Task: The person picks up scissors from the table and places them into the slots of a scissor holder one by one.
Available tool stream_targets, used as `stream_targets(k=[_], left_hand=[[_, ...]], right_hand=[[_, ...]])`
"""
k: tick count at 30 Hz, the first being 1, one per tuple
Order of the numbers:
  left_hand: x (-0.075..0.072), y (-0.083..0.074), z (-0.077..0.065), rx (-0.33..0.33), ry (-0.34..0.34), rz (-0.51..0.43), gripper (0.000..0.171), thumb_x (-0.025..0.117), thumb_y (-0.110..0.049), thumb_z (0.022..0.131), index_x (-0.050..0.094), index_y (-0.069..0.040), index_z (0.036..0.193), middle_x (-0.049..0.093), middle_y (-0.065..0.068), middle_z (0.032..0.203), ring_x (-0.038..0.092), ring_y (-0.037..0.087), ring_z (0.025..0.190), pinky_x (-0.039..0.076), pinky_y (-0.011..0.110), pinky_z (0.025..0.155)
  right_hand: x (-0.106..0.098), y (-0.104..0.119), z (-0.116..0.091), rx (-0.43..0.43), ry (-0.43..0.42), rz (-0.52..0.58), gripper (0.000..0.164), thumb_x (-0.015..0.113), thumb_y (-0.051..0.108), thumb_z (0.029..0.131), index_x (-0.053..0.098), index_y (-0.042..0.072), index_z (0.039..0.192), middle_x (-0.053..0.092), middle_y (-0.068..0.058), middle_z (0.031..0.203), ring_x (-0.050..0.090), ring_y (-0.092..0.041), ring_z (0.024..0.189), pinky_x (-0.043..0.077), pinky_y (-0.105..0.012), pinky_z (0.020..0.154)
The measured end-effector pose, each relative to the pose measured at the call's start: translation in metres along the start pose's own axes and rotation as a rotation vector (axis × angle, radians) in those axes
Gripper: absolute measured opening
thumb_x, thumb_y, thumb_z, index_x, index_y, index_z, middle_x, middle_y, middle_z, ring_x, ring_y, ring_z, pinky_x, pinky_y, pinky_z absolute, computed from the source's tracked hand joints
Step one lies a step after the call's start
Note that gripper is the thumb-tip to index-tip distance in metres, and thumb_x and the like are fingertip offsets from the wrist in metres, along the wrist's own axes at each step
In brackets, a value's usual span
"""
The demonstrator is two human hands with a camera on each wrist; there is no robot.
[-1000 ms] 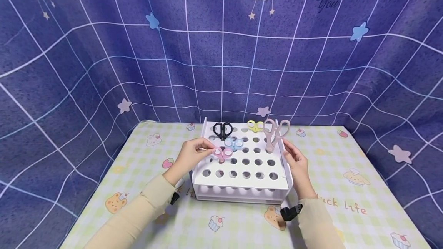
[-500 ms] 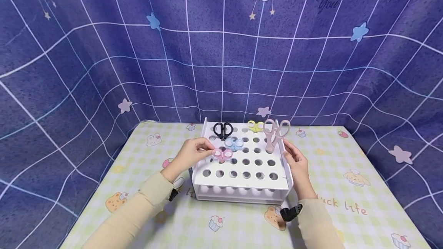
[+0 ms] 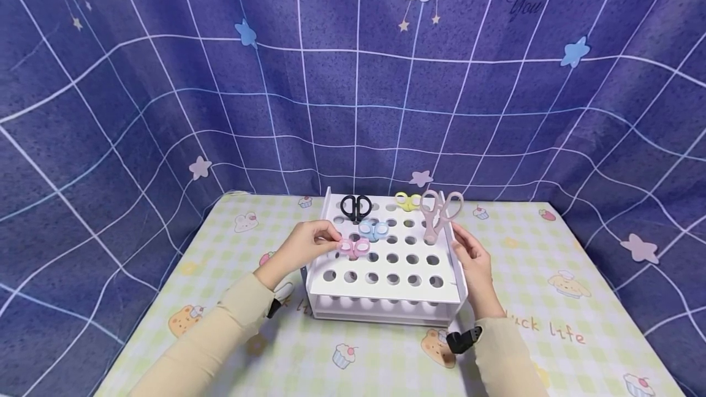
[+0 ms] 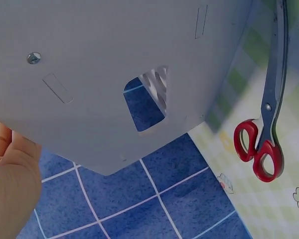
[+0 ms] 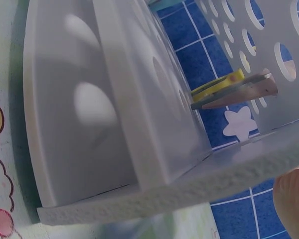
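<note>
A white rack [image 3: 380, 291] with rows of round holes stands on the table. My left hand [image 3: 300, 249] pinches one loop of the pink scissors [image 3: 353, 247], whose blades are down in a hole. Blue scissors [image 3: 374, 230], black scissors [image 3: 355, 207], yellow scissors [image 3: 408, 201] and large dusty-pink scissors [image 3: 432, 231] stand in other holes, handles up. At the rack's right side panel [image 3: 459, 268], my right hand [image 3: 475, 265] holds its edge with fingers and thumb. Below the holes, the right wrist view shows yellow and dusty-pink blade ends [image 5: 239, 94].
Scissors with red handles [image 4: 261, 149] lie on the table left of the rack, seen in the left wrist view. The tablecloth [image 3: 231, 354] is green-checked with printed cartoons. A blue curtain [image 3: 353, 78] hangs behind the table.
The pink scissors have sunk slightly lower into their hole, my left fingers moving down with them. My right hand and the rack have stayed in place.
</note>
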State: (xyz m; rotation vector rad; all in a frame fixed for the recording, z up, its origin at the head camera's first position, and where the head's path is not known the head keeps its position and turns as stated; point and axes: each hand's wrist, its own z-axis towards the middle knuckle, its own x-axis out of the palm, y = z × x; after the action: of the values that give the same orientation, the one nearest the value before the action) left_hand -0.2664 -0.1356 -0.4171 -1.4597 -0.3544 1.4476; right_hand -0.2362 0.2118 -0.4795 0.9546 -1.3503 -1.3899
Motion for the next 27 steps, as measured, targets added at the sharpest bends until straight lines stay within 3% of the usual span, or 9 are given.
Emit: stream_targets(k=[10,18,27], left_hand=[[-0.0025,0.0019,-0.0001,0.102,0.003,0.048,0.006,0.073,-0.004,0.083,0.068,-0.007,0.084,0.072,0.005,0.089,0.067,0.008,0.080,0.059,0.022,0.075],[-0.0036,-0.0069,-0.0015,0.028,0.022,0.077,0.005,0.072,-0.003,0.084,0.068,-0.006,0.086,0.072,0.007,0.093,0.068,0.013,0.085,0.059,0.021,0.079],[-0.0052,-0.0043,-0.0006,0.020,0.036,0.063,0.014,0.074,-0.003,0.082,0.067,-0.008,0.094,0.070,0.004,0.091,0.065,0.013,0.084,0.058,0.022,0.079]], right_hand=[[0.0009,0.0019,-0.0019,0.010,0.010,0.007,0.041,0.050,0.007,0.099,0.051,0.008,0.140,0.050,-0.016,0.144,0.055,0.006,0.113,0.043,-0.008,0.098],[-0.0008,0.0027,-0.0016,0.003,0.014,0.010,0.041,0.049,0.007,0.099,0.051,0.007,0.140,0.049,-0.017,0.144,0.055,0.006,0.113,0.043,-0.008,0.098],[-0.0004,0.0022,-0.0012,-0.005,0.016,0.012,0.041,0.049,0.007,0.099,0.051,0.006,0.140,0.048,-0.019,0.144,0.055,0.007,0.113,0.043,-0.008,0.098]])
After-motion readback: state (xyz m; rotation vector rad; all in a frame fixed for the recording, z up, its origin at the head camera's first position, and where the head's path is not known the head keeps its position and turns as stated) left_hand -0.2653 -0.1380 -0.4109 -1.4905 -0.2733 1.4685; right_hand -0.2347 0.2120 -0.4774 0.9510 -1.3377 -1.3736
